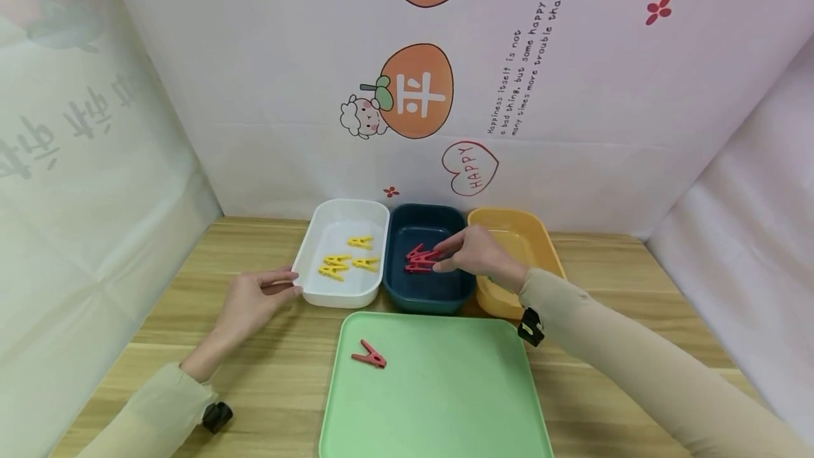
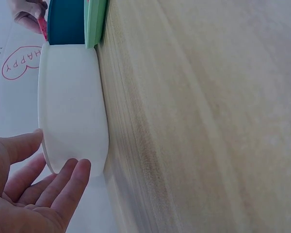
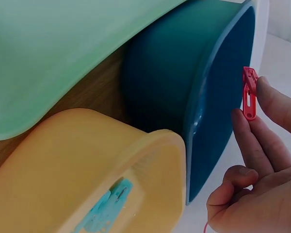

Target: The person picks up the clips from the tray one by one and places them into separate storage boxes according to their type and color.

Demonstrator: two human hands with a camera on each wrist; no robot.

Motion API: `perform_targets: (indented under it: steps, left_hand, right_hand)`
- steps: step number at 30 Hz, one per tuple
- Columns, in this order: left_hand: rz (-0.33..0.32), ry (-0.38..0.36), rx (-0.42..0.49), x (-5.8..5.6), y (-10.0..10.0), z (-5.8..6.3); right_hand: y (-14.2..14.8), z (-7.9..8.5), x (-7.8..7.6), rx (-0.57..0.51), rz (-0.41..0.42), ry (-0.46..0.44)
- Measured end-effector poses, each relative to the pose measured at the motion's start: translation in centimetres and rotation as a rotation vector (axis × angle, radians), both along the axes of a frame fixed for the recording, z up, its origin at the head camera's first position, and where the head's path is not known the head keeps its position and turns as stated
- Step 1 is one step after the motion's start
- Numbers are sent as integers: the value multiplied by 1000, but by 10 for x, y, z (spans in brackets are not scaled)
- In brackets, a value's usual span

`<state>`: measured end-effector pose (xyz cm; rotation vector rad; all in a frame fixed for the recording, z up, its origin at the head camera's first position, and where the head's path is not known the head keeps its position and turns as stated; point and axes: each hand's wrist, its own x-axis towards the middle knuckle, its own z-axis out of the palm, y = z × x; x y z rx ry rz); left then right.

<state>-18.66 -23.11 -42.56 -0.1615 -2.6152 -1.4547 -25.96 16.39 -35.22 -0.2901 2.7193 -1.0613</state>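
Note:
My right hand (image 1: 477,256) reaches over the dark blue bin (image 1: 426,300) and pinches a red clothespin (image 3: 250,94) between thumb and fingertips. Other red clothespins (image 1: 416,260) show under it in the bin. At the left, my left hand (image 1: 251,299) touches the front left corner of the white bin (image 1: 340,299); its thumb is at the rim, and its fairly straight fingers are against the outer wall. Several yellow clothespins (image 1: 365,263) lie in the white bin. A lone red clothespin (image 1: 371,355) lies on the light green tray (image 1: 439,394).
Beside the blue bin stands a yellow-orange bin (image 1: 550,253), partly covered by my right arm, with turquoise clothespins (image 3: 106,208) inside. The three bins stand in a row on the wooden table (image 1: 254,246), behind the tray. A printed white cloth (image 1: 267,90) hangs behind them.

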Motion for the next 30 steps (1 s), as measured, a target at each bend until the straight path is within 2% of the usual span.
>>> perform_targets:
  steps: [7, 21, 30]
  left_hand:
    - [6, -11, 11, 1, 0, 0]
    - [13, -8, 28, 1, 0, -1]
    - [7, -3, 31, 0, 1, -3]
  right_hand:
    - [-6, -4, -6, 42, 6, -17]
    - [-18, -12, -14, 170, 58, 5]
    - [-12, 5, -6, 175, 30, 56]
